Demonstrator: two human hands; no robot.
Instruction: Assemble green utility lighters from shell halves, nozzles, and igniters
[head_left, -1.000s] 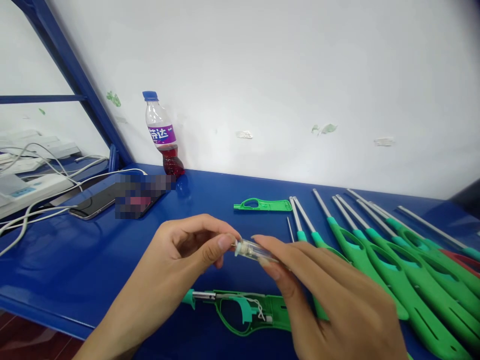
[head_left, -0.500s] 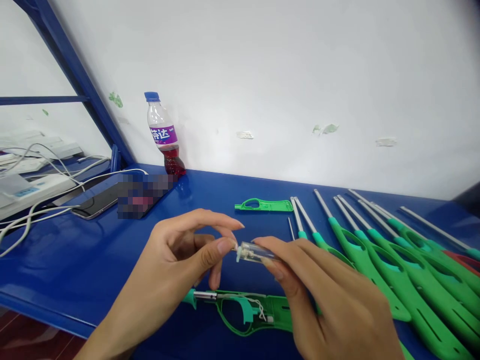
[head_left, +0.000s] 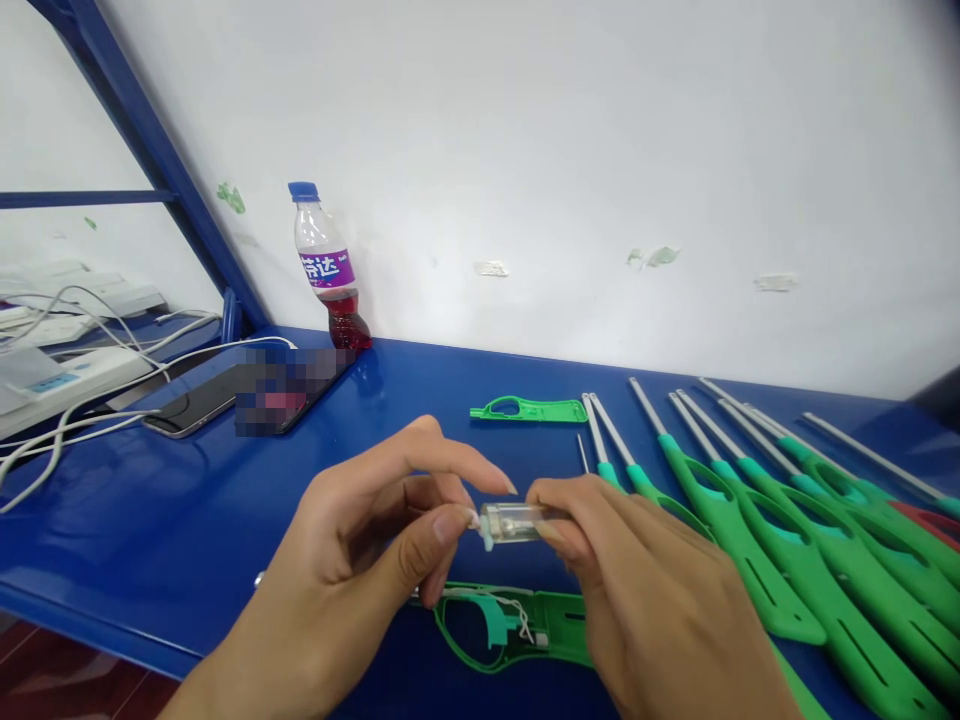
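Observation:
A small clear lighter fuel tank (head_left: 510, 522) with a pale valve end is held level above the table. My right hand (head_left: 660, 590) grips its right end between thumb and fingers. At the other end, my left hand (head_left: 360, 550) pinches a tiny white piece at the valve between thumb and a curled finger, its index finger stretched out above. Below them lies an opened green gas lighter (head_left: 559, 615), its teal trigger and white wires exposed; my hands cover parts of it. Farther back rests a loose green casing half (head_left: 551, 411).
Several green long-necked lighters (head_left: 780, 540) lie fanned out on the right of the blue table (head_left: 420, 385). A drink bottle (head_left: 326, 265) stands by the wall. Phones (head_left: 199, 395) and white cables (head_left: 56, 430) are at the left, beside a blue frame post (head_left: 161, 165).
Both hands and the fuel tank have shifted slightly down. The tank is now more level, and my left index finger reaches farther right over it.

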